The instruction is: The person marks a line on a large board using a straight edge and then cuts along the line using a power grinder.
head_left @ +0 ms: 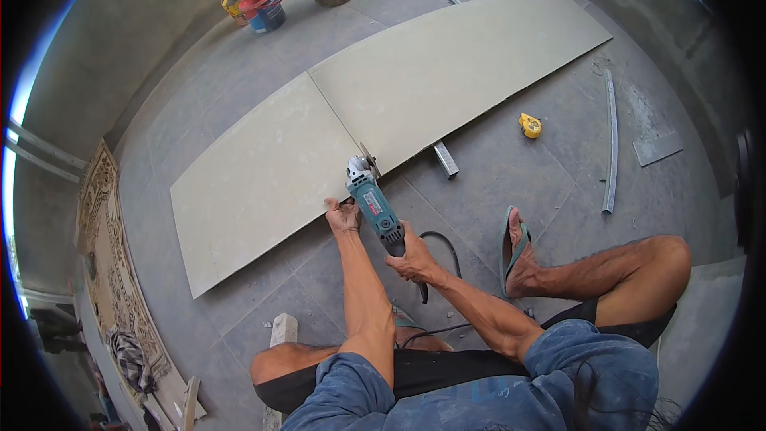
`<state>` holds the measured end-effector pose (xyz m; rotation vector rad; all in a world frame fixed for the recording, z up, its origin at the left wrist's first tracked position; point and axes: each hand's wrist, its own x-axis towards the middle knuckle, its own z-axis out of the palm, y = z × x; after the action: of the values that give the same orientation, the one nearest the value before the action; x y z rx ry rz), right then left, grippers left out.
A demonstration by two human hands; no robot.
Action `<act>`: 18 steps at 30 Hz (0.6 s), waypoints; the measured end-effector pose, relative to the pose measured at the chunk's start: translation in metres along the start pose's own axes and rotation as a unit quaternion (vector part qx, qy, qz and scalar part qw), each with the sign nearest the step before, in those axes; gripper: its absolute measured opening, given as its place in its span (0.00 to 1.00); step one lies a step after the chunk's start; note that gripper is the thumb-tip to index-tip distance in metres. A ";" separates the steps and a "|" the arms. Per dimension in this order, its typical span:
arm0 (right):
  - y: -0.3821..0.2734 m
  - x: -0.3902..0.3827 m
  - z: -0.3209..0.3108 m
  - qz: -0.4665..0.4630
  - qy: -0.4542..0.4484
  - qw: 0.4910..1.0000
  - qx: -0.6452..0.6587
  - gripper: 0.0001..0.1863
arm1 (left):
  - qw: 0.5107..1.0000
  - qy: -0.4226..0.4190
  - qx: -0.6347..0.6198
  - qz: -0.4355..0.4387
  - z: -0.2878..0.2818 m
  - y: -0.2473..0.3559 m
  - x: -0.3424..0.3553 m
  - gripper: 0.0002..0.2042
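Observation:
A large pale flat board (447, 72) lies raised slightly above the floor, with a straight dark line running across it from far edge to near edge. At the near end of that line is the disc of a teal angle grinder (374, 206). My right hand (411, 257) is wrapped round the grinder's black rear handle. My left hand (345, 215) grips the board's near edge just left of the grinder, thumb on top; its other fingers are partly hidden under the edge. I cannot tell whether the disc is spinning.
Under the board a metal channel (446, 161) sticks out. A yellow tape measure (530, 125), a long metal strip (611, 144) and a flat plate (658, 149) lie to the right. Buckets (262, 9) stand at the back. The black cord (455, 251) runs near my feet.

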<state>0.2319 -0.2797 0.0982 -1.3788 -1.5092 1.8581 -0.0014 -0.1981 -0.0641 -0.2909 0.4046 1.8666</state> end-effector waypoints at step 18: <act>-0.134 0.034 -0.091 -0.179 0.175 0.968 0.014 0.37 | 0.992 0.091 -0.035 0.076 0.025 -0.022 -0.018 0.20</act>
<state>0.2565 -0.1586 0.2084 -1.2424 -1.4273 1.3336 0.0248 -0.1969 -0.0370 -0.4918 0.4964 2.0141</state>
